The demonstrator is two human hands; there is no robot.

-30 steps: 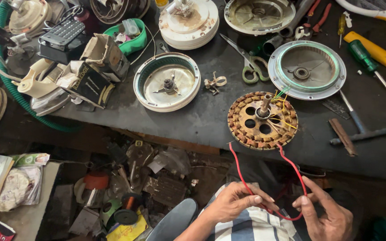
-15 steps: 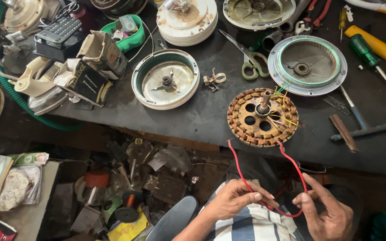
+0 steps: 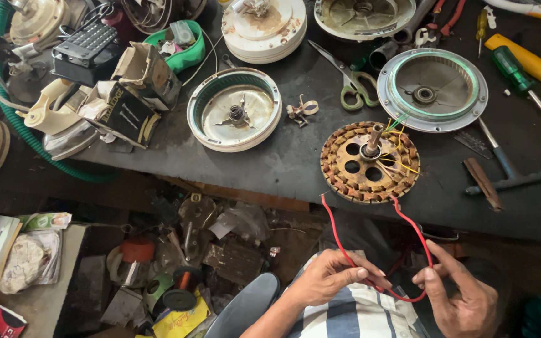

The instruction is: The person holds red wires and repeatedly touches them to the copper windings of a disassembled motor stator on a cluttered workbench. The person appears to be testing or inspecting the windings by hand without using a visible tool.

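A round copper-wound stator [image 3: 370, 163] with a centre shaft lies near the front edge of the dark workbench [image 3: 283, 163]. Two red wires [image 3: 417, 235] run from it down over the edge into my lap. My left hand [image 3: 330, 278] pinches one red wire between thumb and fingers. My right hand [image 3: 461, 297] pinches the other end, where the wire loops low between both hands. Thin yellow and green leads stick out of the stator top.
On the bench lie two open round motor housings [image 3: 236, 119] [image 3: 432, 91], green-handled scissors [image 3: 353, 84], a green screwdriver [image 3: 521, 78], a yellow tool [image 3: 533, 62], a small clip [image 3: 302, 109], cartons and a green hose [image 3: 14, 128]. Scrap parts litter the floor [image 3: 176, 263] below.
Both hands stay on the red wires with only slight finger shifts. The view has drifted a little, so the bench sits slightly lower and to the right in the frame.
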